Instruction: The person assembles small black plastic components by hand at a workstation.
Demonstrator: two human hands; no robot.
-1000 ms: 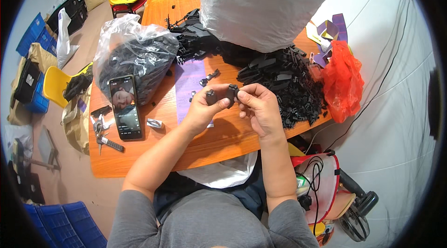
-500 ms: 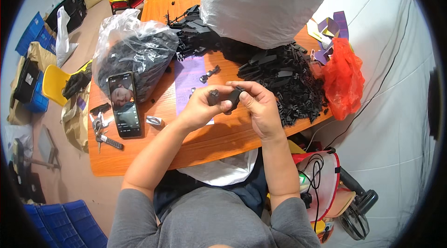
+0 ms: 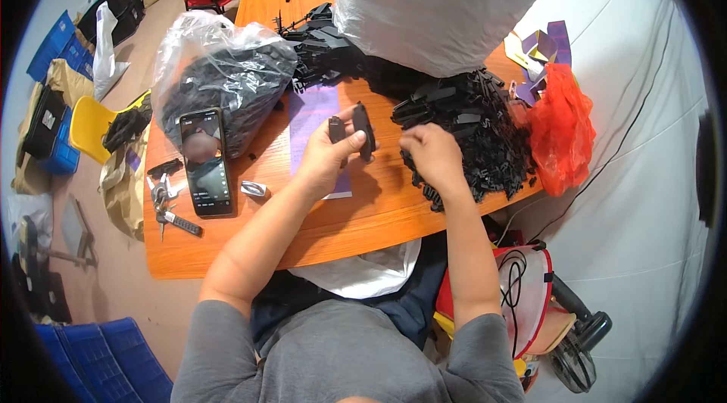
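My left hand (image 3: 326, 155) is closed on a long, flat black plastic part (image 3: 364, 132), which it holds upright between thumb and fingers above the wooden table (image 3: 250, 245). Another dark piece (image 3: 337, 130) shows among the same fingers. My right hand (image 3: 435, 158) is apart from it, at the near left edge of a heap of small black plastic parts (image 3: 485, 142). Its fingers are curled together, and whatever they pinch is too small or blurred to make out. Under my left hand lies a purple printed sheet (image 3: 309, 119).
A clear plastic bag of black parts (image 3: 227, 85) stands at the left, behind a phone (image 3: 206, 176) and keys (image 3: 161, 206). A big white sack (image 3: 447, 9) rises at the back. On the right sits a red plastic bag (image 3: 560, 130).
My hands have separated. The left now holds the black part upright by itself, while the right has let go of it and moved right to the heap's edge.
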